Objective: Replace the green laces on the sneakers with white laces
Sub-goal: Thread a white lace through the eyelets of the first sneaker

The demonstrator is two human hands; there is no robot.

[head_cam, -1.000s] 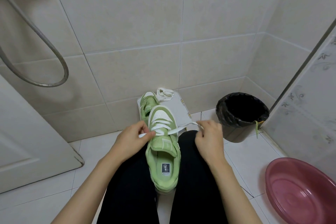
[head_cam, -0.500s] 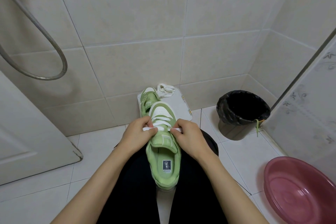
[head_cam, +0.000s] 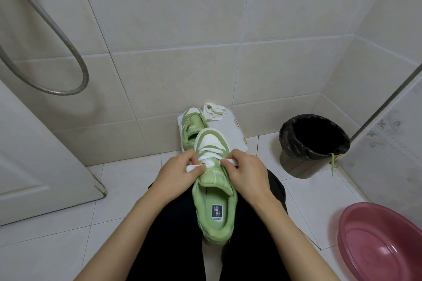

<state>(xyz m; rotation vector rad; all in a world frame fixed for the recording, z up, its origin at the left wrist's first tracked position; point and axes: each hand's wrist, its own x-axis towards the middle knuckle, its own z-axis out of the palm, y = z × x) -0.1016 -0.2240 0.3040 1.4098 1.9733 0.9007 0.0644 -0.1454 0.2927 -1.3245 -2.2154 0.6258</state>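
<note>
Head view: a green sneaker (head_cam: 213, 203) lies between the person's black-clad knees, toe pointing to twelve o'clock and heel opening towards the camera. A white lace (head_cam: 211, 154) crosses its lower eyelets. The left hand (head_cam: 175, 175) sits at the shoe's nine o'clock side, fingers curled, thumb and forefinger pinching one flat end of that lace. The right hand (head_cam: 246, 172) at the three o'clock side does likewise – fingers curled, the other lace end pinched at the fingertips.

Beyond the toe, at twelve o'clock, the second sneaker (head_cam: 193, 124) stands on a white board (head_cam: 230, 131) against the tiled wall, with no lace visible in it, and a loose spare white lace (head_cam: 214, 110) is bundled just beside it. At two o'clock is a black-lined bin (head_cam: 314, 141) – a green lace (head_cam: 332, 163) hangs over its rim. A pink basin (head_cam: 383, 244) sits at four o'clock, and a shower hose (head_cam: 68, 45) loops at ten.
</note>
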